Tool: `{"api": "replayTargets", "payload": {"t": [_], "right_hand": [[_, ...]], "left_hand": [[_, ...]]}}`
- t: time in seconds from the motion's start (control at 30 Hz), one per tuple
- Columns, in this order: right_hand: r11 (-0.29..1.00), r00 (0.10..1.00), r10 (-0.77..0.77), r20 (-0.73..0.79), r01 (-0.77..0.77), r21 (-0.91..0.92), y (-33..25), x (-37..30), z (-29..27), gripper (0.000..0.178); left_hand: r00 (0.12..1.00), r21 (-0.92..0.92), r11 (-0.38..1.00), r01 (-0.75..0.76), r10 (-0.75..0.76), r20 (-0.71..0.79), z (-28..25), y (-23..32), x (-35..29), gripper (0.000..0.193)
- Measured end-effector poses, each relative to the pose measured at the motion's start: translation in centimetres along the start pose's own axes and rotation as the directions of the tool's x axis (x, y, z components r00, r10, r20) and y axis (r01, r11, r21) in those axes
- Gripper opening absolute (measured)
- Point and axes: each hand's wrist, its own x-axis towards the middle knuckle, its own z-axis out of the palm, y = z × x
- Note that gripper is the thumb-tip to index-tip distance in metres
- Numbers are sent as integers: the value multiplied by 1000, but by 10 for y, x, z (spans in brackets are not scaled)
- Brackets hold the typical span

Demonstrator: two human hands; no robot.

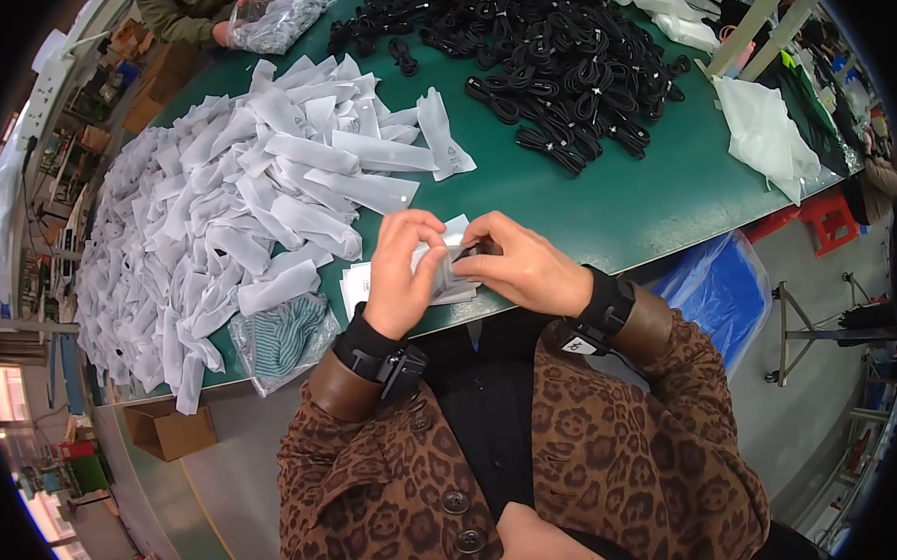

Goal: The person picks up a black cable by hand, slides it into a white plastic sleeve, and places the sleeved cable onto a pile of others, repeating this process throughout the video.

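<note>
Near the table's front edge my left hand (400,274) is closed on a translucent white pouch (442,272), its thumb and fingers at the pouch's left side. My right hand (530,268) pinches a dark coiled cable (479,249) at the pouch's right side. Fingers cover most of the cable, so I cannot tell how far it is inside. Flat white pouches (357,284) lie under and beside my hands. Left of them spreads a large heap of filled white pouches (254,178). Beyond my right hand is a pile of black coiled cables (569,65).
A clear bag with striped teal cloth (289,337) lies by the front edge of the green table (545,206). Across the table another person's hand (222,34) touches a clear bag (275,25). A blue plastic-lined bin (717,286) and a red stool (828,219) stand right.
</note>
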Motion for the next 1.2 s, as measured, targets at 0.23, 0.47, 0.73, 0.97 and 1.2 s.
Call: {"api": "replayTargets", "payload": {"t": [0.23, 0.47, 0.73, 0.97, 1.2], "right_hand": [[986, 974, -105, -199, 128, 108, -2, 11, -6, 32], [993, 939, 114, -324, -104, 47, 18, 34, -19, 33], [648, 934, 317, -163, -339, -681, 94, -28, -43, 42], [790, 924, 377, 66, -284, -543, 70, -14, -35, 42], [950, 985, 174, 11, -165, -264, 77, -17, -25, 41]], "left_hand": [[958, -599, 759, 257, -282, 55, -5, 0, 11, 11], [842, -412, 902, 129, -319, -435, -96, -37, 58, 21], [979, 667, 718, 200, -124, -160, -140, -56, -85, 27], [944, 660, 677, 326, -267, -193, -116, -70, -169, 16], [890, 698, 579, 421, -412, -194, -118, -91, -167, 15]]}}
